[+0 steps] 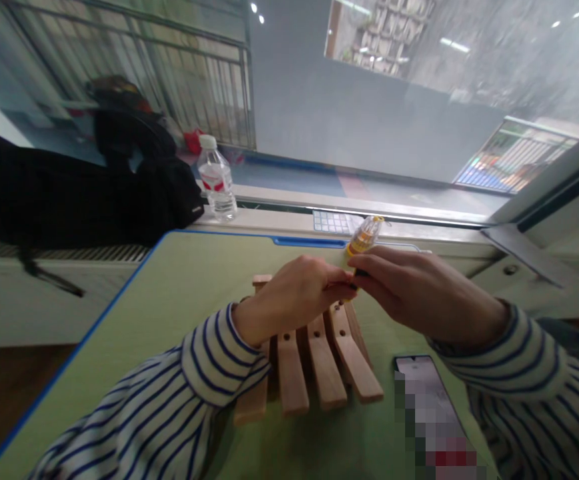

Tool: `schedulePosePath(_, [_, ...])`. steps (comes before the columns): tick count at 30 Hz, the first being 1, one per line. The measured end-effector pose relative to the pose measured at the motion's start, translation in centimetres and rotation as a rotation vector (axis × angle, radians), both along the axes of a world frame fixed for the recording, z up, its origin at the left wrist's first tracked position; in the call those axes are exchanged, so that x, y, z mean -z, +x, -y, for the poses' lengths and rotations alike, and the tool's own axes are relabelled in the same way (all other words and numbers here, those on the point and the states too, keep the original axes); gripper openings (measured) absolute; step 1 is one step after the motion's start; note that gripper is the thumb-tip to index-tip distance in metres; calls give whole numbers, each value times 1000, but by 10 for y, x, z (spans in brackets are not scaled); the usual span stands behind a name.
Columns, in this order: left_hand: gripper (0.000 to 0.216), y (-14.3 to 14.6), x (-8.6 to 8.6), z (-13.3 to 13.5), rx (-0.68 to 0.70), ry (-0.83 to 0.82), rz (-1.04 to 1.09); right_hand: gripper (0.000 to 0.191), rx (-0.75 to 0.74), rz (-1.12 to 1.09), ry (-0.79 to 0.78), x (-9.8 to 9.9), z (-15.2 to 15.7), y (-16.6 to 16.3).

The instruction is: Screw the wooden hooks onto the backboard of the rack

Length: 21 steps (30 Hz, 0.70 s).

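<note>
My left hand [304, 290] reaches over wooden slats [294, 373] that have dark holes near one end. Its thumb and fingers are closed in a pinch. From the other side comes my right hand [414, 290], its fingertips also pinched and almost meeting the left ones. Between them a small dark piece [360, 272] shows; its kind is hidden by the fingers. Right behind my right fingers a clear, tapered plastic object with yellow ends [365, 235] leans to the right. Whether my right hand touches it I cannot tell. A bit of yellow shows below the fingertips.
A phone [432, 400], partly pixelated, lies on the green table [184, 293] by my right forearm. On the sill behind stand a water bottle [216, 180] and a flat gridded white item [336, 221]. Black bags [139, 180] lie at the left, beside the window.
</note>
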<state>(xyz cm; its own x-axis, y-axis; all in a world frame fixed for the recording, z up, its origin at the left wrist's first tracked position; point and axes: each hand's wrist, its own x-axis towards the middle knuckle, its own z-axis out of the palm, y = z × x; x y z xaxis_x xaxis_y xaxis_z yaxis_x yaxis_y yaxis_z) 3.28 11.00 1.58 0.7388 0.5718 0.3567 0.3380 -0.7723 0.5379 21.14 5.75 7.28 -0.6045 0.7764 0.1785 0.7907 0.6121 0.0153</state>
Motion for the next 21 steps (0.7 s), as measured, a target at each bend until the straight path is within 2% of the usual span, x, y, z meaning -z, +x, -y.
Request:
schedulePosePath(8, [25,0,0,-1,26,39,-38,26,56,-34,66,10,0,-1])
schedulePosePath(13, [25,-1,-5,2,-34,28,-91,26,81,-4,90,7,4,-4])
schedulePosePath(17, [18,-1,-7,3,-58,-32,-13,26,103,42,67,1,6,-7])
schedulePosePath(21, [22,-2,-7,4,-74,-54,-3,29,61,27,-3,-4,7,-5])
